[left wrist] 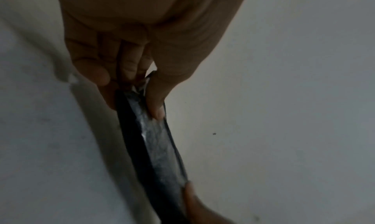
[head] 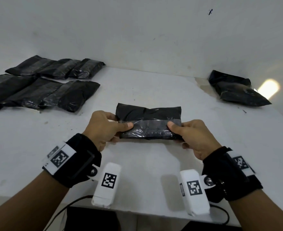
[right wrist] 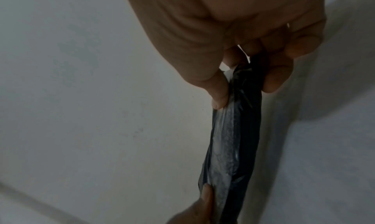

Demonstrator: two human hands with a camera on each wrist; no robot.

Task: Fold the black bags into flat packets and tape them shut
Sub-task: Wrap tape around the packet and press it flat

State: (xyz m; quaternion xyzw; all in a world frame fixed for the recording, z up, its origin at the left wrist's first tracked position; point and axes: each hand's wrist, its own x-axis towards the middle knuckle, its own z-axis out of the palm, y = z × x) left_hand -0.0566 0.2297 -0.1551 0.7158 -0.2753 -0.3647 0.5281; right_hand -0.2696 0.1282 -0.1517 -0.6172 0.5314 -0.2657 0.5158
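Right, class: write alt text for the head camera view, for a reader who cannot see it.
Two hands hold a folded black packet above a white table, the left hand and right hand each pinching one end across a strip of clear tape. Finished packets lie far left; another black bag lies far right.

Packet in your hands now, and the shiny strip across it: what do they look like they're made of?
The black packet looks like thin plastic film with a matte to satin finish: it creases and wrinkles softly. The strip along its near half looks like clear glossy adhesive tape: see-through, with crinkled highlights. The left hand and right hand each pinch one end.
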